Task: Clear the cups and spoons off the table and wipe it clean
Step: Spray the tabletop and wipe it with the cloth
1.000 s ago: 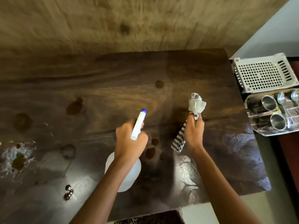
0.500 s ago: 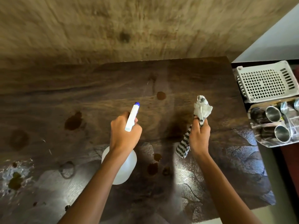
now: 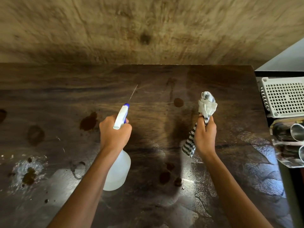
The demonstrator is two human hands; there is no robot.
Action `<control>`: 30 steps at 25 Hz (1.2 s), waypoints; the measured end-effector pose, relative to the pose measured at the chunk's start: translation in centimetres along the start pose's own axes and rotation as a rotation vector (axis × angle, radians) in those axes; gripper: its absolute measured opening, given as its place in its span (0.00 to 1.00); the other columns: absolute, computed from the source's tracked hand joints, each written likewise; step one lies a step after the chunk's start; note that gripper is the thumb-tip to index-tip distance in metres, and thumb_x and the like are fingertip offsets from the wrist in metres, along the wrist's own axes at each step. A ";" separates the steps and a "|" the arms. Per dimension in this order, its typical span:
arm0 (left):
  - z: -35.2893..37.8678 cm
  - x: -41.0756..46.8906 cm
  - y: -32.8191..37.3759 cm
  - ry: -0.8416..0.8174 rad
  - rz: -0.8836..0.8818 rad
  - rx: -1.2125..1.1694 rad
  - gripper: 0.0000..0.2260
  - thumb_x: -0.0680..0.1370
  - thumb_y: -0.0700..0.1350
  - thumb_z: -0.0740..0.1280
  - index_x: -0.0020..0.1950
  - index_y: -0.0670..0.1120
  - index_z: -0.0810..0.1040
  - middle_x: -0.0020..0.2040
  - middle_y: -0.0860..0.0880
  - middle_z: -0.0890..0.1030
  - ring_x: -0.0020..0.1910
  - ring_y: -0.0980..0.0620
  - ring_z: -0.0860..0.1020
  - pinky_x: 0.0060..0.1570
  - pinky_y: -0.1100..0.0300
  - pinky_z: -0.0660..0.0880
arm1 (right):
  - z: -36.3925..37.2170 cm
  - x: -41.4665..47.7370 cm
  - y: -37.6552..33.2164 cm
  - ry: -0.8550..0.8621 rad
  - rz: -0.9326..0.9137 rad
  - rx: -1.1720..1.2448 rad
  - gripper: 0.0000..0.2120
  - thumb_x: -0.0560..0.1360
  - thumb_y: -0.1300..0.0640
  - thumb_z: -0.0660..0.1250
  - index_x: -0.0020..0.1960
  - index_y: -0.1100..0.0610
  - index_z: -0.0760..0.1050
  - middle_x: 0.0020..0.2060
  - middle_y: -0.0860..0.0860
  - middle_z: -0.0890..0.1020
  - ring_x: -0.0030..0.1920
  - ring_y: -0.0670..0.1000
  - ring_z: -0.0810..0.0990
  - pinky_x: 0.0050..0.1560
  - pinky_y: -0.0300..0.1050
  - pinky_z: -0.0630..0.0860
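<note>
Left hand (image 3: 115,135) first: my fingers are wrapped tight round the neck of a spray bottle (image 3: 118,171). I hold it above the table (image 3: 213,83). Its cloudy white body hangs toward me under my wrist, and its blue nozzle (image 3: 126,105) points at the far side. A thin jet (image 3: 133,93) leaves the nozzle and runs out over the far middle of the table.

My right hand (image 3: 204,135) is clenched round a cloth (image 3: 207,105), held up off the table to the right of the bottle. A bunched white wad sticks out of the far side of my fist, and a black-and-white striped tail hangs from the near side. My two hands are well apart.

The dark wooden table carries brown stains (image 3: 88,120). One blotch lies just left of my left hand, and a round one lies between the nozzle and the cloth. Fainter ones sit further left, and a small cluster sits near me between my forearms. At the near left, a brown smear sits in a whitish, speckled patch (image 3: 28,173).

Off the table's right edge, two metal cups (image 3: 296,132) lie on their sides in a clear tray (image 3: 287,163). A white basket (image 3: 284,96) with a grid of holes sits just on the far side of the tray.
</note>
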State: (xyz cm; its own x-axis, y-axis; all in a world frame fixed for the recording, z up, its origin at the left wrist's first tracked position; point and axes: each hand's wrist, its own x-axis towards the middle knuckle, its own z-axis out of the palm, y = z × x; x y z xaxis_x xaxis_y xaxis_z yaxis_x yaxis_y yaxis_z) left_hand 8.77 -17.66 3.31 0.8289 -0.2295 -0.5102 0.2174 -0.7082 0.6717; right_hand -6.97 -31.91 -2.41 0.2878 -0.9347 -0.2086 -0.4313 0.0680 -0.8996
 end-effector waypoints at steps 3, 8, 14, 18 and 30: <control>-0.2 -0.2 -0.4 -0.022 0.012 0.004 0.09 0.75 0.38 0.67 0.48 0.46 0.68 0.39 0.50 0.70 0.34 0.52 0.71 0.33 0.64 0.71 | 0.2 0.2 0.2 -0.008 0.003 -0.010 0.04 0.79 0.63 0.54 0.51 0.55 0.63 0.31 0.44 0.68 0.28 0.39 0.68 0.31 0.32 0.65; 0.2 -1.1 -1.3 -0.126 0.091 0.077 0.06 0.73 0.36 0.67 0.42 0.47 0.75 0.37 0.50 0.75 0.35 0.53 0.75 0.33 0.61 0.73 | -0.3 0.6 0.3 0.050 0.021 -0.027 0.03 0.79 0.62 0.54 0.50 0.56 0.64 0.31 0.45 0.68 0.29 0.40 0.67 0.33 0.34 0.64; 1.3 -4.1 -2.2 -0.199 0.095 0.221 0.15 0.74 0.36 0.66 0.33 0.51 0.67 0.33 0.52 0.70 0.30 0.56 0.70 0.25 0.66 0.66 | -2.3 -0.1 0.9 0.113 0.058 -0.038 0.05 0.79 0.62 0.53 0.47 0.58 0.67 0.31 0.46 0.67 0.27 0.38 0.66 0.30 0.32 0.64; 2.0 -4.7 -3.5 -0.242 0.084 0.248 0.04 0.74 0.38 0.67 0.40 0.44 0.74 0.33 0.51 0.70 0.31 0.54 0.72 0.26 0.64 0.67 | -3.6 -0.5 1.8 0.132 0.081 -0.041 0.06 0.79 0.61 0.53 0.49 0.58 0.68 0.31 0.47 0.67 0.28 0.39 0.66 0.30 0.33 0.64; -0.6 1.3 -0.1 0.100 0.430 -0.020 0.10 0.72 0.33 0.66 0.52 0.39 0.78 0.43 0.47 0.78 0.36 0.62 0.77 0.33 0.80 0.68 | -1.4 5.4 3.7 -0.095 0.012 -0.416 0.27 0.81 0.60 0.55 0.76 0.58 0.48 0.76 0.54 0.52 0.75 0.54 0.52 0.73 0.44 0.52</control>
State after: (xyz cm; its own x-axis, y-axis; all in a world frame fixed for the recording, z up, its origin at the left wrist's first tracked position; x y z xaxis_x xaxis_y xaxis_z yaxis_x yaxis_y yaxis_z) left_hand 10.12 -17.50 2.87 0.8916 -0.4341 -0.1285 -0.1488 -0.5489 0.8225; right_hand -8.19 -37.22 -6.38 0.3497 -0.8970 -0.2703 -0.7377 -0.0858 -0.6697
